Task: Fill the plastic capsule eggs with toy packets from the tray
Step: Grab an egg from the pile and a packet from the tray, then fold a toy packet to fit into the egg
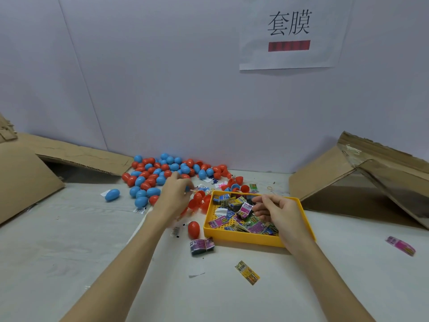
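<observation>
Dozens of closed red and blue eggs [162, 175] sit heaped by the wall, likely filled; open red halves [199, 201] wait left of the yellow tray [243, 239], which holds plenty of packets [246, 219]. So lots left, I'd guess. Left hand [174, 196] reaches out over the egg halves, fingers curled around something small, too blurred to name. Right hand [276, 211] hovers palm-down over the tray, fingertips [256, 201] pinching toward a purple packet [245, 209]; can't tell if it's gripped. One red egg [193, 229] stands beside the tray.
</observation>
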A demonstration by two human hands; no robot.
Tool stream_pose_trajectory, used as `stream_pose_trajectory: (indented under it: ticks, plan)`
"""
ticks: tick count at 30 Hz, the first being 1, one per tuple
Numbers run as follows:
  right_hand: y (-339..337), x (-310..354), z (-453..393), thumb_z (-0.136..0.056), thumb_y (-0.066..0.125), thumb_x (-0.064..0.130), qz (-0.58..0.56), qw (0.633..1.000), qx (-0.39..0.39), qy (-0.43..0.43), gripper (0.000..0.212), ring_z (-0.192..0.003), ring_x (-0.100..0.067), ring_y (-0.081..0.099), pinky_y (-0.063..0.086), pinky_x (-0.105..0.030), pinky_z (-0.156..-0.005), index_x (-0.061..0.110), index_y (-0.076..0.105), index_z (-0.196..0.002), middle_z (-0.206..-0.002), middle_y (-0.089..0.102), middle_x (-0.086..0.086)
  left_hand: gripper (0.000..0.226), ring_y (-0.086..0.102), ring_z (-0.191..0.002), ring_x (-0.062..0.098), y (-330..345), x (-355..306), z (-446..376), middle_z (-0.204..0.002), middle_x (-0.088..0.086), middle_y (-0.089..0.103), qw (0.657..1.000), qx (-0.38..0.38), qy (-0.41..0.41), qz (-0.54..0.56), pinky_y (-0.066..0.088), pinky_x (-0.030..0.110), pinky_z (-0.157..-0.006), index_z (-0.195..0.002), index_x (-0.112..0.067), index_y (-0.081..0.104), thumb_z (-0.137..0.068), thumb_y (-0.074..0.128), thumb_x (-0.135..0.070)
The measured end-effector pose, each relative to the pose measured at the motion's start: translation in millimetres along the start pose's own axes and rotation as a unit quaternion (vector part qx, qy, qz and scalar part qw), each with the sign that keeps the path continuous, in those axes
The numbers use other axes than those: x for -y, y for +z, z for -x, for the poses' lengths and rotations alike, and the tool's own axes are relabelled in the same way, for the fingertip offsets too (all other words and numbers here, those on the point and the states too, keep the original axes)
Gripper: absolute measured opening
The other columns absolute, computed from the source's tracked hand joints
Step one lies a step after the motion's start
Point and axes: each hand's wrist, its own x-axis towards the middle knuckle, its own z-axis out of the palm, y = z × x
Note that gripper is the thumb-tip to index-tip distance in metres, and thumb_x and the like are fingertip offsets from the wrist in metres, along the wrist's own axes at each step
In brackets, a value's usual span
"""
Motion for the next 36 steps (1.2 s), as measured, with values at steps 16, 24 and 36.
stream_pose_trajectory:
  ticks: [16,24,36]
  plan:
    - [12,7,10,-0.099,0.068,0.017,0.132,0.98,0.071,-0.128,0.029,-0.104,0.0,0.069,0.058,-0.017,-0.084,0.034,0.074,-0.122,-0.112,0.075,0.016,0.04,0.066,-0.1,0.005,33,-66,57,-0.113,-0.004,0.066,0.953,0.002,0.125,0.275,0.053,0.012,-0.084,-0.115,-0.016,0.06,-0.083,0.081,-0.004]
    - [12,5,11,-0.095,0.072,0.025,0.113,0.986,0.044,-0.116,0.02,-0.098,-0.01,0.072,0.061,-0.027,-0.083,0.025,0.074,-0.115,-0.105,0.076,0.006,0.042,0.068,-0.105,0.006,34,-82,63,-0.119,-0.004,0.063,0.932,-0.038,0.164,0.321,0.057,0.02,-0.089,-0.127,-0.012,0.063,-0.088,0.079,-0.009]
    - [13,2,10,-0.099,0.064,0.028,0.072,0.989,0.045,-0.118,0.019,-0.075,-0.015,0.075,0.06,-0.023,-0.066,0.019,0.071,-0.114,-0.091,0.077,0.005,0.047,0.07,-0.101,0.002,30,-88,67,-0.117,-0.005,0.069,0.927,-0.051,0.133,0.347,0.057,0.02,-0.089,-0.133,-0.012,0.061,-0.089,0.077,-0.011]
